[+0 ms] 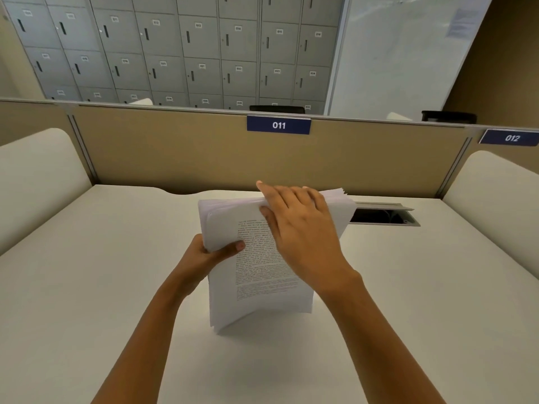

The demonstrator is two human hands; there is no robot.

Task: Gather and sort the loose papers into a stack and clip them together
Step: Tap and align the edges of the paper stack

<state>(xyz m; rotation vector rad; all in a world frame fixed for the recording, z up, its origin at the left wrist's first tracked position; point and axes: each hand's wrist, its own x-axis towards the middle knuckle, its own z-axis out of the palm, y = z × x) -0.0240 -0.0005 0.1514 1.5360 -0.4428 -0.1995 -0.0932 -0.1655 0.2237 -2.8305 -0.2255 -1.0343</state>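
Two bare forearms reach over the white tabletop (102, 258); the left hand (204, 252) grips the left edge of the paper stack (262, 272), thumb across the printed top sheet; the stack stands on its lower edge between both hands; the right hand (300, 225) closes over its upper edge, fingers curled behind.

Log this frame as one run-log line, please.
phase: squaring papers | paper stack upright on desk | left hand grips side | right hand on top edge | clip: not visible
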